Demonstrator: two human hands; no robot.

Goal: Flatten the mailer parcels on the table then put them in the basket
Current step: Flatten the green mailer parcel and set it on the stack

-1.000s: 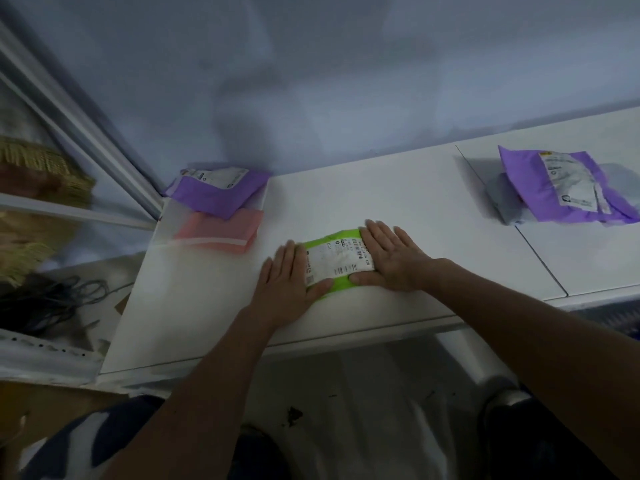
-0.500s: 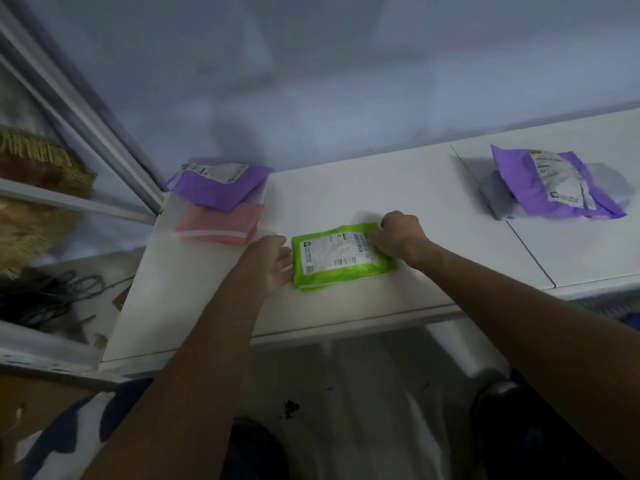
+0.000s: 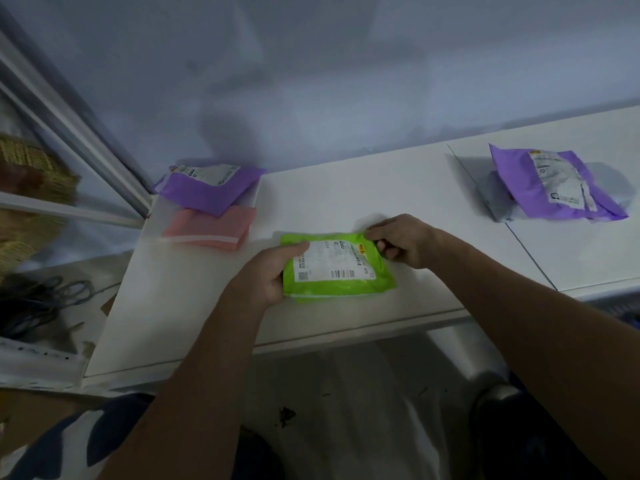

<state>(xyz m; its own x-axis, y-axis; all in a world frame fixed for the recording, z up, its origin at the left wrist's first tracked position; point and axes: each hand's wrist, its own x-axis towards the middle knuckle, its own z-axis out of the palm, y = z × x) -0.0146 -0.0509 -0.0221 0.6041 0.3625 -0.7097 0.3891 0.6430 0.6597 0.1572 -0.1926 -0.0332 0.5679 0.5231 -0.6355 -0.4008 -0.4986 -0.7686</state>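
The green mailer parcel [image 3: 341, 282] lies between my two hands on the white desk [image 3: 363, 188], close to its front edge. Whether it is flat on the surface or just lifted, I cannot tell. My left hand [image 3: 265, 277] grips the parcel's left edge. The thumb lies over the top beside the label [image 3: 332, 263], and the other fingers seem to be curled underneath, out of sight. My right hand [image 3: 398, 240] pinches the far right corner, fingers bunched on the plastic.

I judge it a light, soft thing: thin glossy film with something pliable inside (clothing, I would guess, though nothing shows). It bulges a little and wrinkles along the edges, so it should give under a palm rather than resist. The film looks slick, and a pinch at one corner might slip or only stretch the plastic. Holding it by two opposite sides, as I have it, seems surer, and the paper label gives the thumb a less slippery patch.

Beyond my left hand, well apart, a purple mailer [image 3: 207, 192] overlaps a pink mailer [image 3: 214, 226]. Far to the right of my right hand, a second purple mailer [image 3: 554, 188] lies on a grey mailer [image 3: 493, 199]. The basket is not in view.
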